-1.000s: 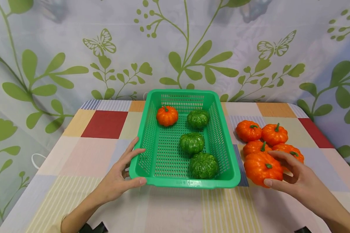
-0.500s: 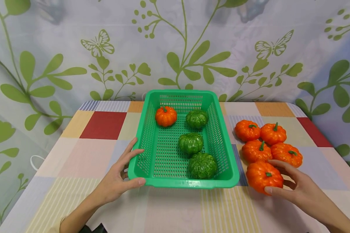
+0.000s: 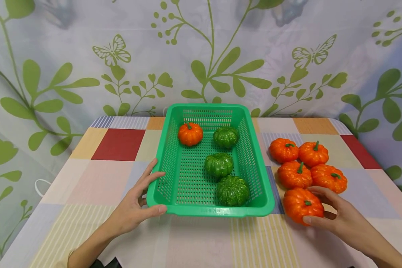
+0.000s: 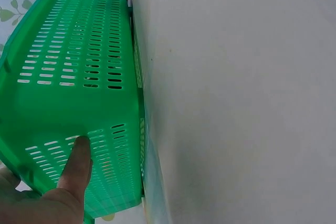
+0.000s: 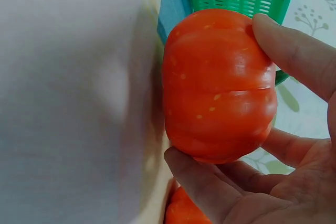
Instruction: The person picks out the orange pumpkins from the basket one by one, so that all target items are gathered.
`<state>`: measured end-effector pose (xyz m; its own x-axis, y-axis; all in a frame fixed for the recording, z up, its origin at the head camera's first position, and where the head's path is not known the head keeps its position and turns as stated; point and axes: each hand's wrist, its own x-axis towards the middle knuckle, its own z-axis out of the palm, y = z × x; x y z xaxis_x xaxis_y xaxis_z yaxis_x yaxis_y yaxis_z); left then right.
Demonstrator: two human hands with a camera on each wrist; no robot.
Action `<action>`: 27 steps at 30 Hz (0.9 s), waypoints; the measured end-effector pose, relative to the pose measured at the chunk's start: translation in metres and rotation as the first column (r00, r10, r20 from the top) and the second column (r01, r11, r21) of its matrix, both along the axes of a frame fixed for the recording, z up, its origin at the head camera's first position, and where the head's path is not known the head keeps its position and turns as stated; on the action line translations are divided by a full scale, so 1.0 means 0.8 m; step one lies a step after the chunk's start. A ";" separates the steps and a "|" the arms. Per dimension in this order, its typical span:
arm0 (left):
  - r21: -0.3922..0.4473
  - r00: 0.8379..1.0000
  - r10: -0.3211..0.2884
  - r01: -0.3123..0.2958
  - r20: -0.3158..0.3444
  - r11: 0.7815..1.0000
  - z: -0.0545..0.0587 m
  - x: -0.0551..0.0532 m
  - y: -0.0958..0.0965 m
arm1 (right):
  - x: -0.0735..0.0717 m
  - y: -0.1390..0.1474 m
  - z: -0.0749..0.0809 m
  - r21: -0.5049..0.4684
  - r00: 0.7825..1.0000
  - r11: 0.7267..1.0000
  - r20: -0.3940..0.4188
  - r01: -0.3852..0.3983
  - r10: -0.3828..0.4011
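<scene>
A green plastic basket (image 3: pixel 182 210) stands mid-table, holding three small green pumpkins (image 3: pixel 219 165) along its right side and one small orange pumpkin (image 3: pixel 190 134) at the back left. My left hand (image 3: pixel 134 206) grips the basket's near-left corner, thumb along the front rim and fingers over the left rim. In the left wrist view one finger (image 4: pixel 79 163) lies against the outer wall. To the basket's right, my right hand (image 3: pixel 341 219) holds another orange pumpkin (image 5: pixel 218 87) between thumb and fingers, low over the table; whether it touches the cloth I cannot tell.
Several orange pumpkins (image 3: pixel 294 175) sit close together on the table just behind the right hand, right of the basket. A patchwork cloth (image 3: pixel 118 144) covers the table. Behind hangs a curtain (image 3: pixel 137 37) with leaves and butterflies.
The right hand has drawn the held pumpkin slightly nearer and lower, so the pumpkins behind it show more fully. The left hand and basket have stayed in place.
</scene>
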<state>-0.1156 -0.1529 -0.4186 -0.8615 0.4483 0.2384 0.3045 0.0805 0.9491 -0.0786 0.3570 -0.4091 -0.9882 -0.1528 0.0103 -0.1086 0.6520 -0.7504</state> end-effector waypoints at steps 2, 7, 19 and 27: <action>0.002 1.000 -0.001 0.001 -0.002 1.000 0.000 0.000 0.000 | 0.001 0.001 -0.001 0.004 1.000 1.000 -0.005 -0.001 0.001; 0.003 1.000 -0.001 0.001 -0.005 1.000 0.000 0.001 0.000 | 0.001 0.005 -0.008 0.019 1.000 1.000 -0.024 -0.006 0.006; 0.005 1.000 -0.003 0.003 -0.004 1.000 0.001 0.002 -0.001 | 0.004 0.018 -0.013 -0.004 0.998 0.998 -0.022 -0.057 0.057; 0.003 1.000 -0.003 0.003 -0.007 1.000 0.001 0.001 0.000 | 0.006 0.021 -0.017 -0.021 0.995 0.996 -0.046 -0.090 0.089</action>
